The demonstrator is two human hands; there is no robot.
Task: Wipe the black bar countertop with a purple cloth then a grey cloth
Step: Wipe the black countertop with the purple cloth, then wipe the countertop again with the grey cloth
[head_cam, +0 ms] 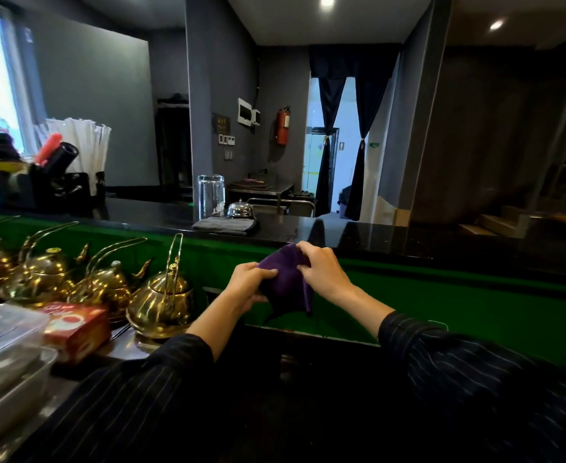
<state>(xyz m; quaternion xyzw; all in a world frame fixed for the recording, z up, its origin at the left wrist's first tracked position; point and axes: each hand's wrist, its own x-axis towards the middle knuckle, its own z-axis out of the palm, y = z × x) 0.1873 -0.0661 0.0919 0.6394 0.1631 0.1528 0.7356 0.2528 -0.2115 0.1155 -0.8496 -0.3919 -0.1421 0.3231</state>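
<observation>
Both hands hold a purple cloth in the air, below and in front of the black bar countertop. My left hand pinches its left edge. My right hand grips its upper right part, and the cloth hangs crumpled between them. A folded grey cloth lies on the countertop, further back and to the left of my hands.
On the countertop behind the grey cloth stand a clear glass and a chrome bell. Several brass teapots crowd the lower counter at left, with a red box and plastic tubs. A straw holder stands far left.
</observation>
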